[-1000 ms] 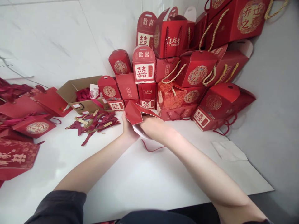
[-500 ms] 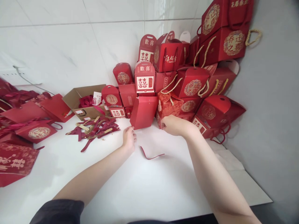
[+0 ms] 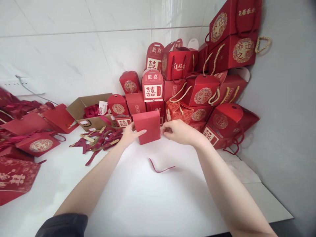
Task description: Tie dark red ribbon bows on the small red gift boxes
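Observation:
A plain red gift box (image 3: 148, 127) stands upright on the white table, its broad face toward me. My left hand (image 3: 130, 134) grips its left edge, thumb across the front and fingers behind. My right hand (image 3: 170, 130) is beside the box's right edge with its fingers curled together; whether it touches the box or pinches anything is hidden. In front of the box lies a thin dark red ribbon strip (image 3: 159, 170). Behind my right hand sits an orange-red patterned box (image 3: 179, 112) with a cream rope handle.
Red gift boxes (image 3: 202, 90) are stacked against the wall and right corner. At the left are a pile of dark red ribbon strips (image 3: 98, 141), an open cardboard box (image 3: 89, 100) and more red boxes (image 3: 40, 144). A white board (image 3: 269, 200) lies at the right.
My left hand has moved up and taken hold of the red box's left edge. The box has turned to face me and come forward. My right hand has shifted slightly left.

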`<state>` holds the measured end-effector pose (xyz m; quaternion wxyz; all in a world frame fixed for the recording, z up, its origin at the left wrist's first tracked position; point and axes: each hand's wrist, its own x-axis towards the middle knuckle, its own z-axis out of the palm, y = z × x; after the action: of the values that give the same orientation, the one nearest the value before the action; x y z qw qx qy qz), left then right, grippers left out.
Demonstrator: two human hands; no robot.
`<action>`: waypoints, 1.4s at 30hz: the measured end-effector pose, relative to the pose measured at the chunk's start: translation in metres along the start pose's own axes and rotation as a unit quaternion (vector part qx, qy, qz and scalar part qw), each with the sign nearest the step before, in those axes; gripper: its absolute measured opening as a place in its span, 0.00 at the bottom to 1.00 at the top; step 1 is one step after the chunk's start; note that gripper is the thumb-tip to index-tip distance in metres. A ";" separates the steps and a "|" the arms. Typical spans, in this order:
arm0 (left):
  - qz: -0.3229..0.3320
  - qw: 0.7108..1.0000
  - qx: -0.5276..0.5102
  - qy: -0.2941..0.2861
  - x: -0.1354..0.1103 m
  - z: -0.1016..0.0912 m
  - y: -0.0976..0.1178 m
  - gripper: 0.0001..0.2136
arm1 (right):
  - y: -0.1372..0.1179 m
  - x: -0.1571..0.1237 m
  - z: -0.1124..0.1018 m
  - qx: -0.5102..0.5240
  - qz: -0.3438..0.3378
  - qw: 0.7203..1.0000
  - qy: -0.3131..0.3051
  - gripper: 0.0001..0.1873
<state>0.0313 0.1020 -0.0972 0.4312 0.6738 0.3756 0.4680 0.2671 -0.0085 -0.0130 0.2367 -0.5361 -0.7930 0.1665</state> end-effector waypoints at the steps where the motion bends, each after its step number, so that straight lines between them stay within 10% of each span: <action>1: -0.009 1.000 0.003 -0.019 -0.002 -0.003 0.003 0.28 | 0.000 0.001 0.000 0.003 0.007 0.999 0.034 0.12; 5: -0.022 0.996 0.030 -0.075 -0.009 -0.015 0.014 0.24 | 0.003 0.008 0.005 0.022 0.057 0.992 0.108 0.13; 18: -0.092 0.972 -0.215 -0.031 -0.033 0.024 -0.014 0.26 | 0.014 0.018 0.029 0.065 0.057 0.996 0.011 0.15; 33: -0.121 0.981 -0.043 -0.147 -0.020 -0.023 -0.034 0.14 | 0.026 0.021 0.055 0.013 0.127 0.988 -0.085 0.16; 42: -0.005 0.984 -0.072 -0.166 -0.009 -0.036 0.021 0.20 | 0.007 -0.005 -0.003 -0.021 0.142 0.989 -0.046 0.08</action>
<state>-0.0033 0.0949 -0.0733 0.5373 0.7072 0.2674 0.3739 0.2762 -0.0107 -0.0149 0.1628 -0.6397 -0.7225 0.2057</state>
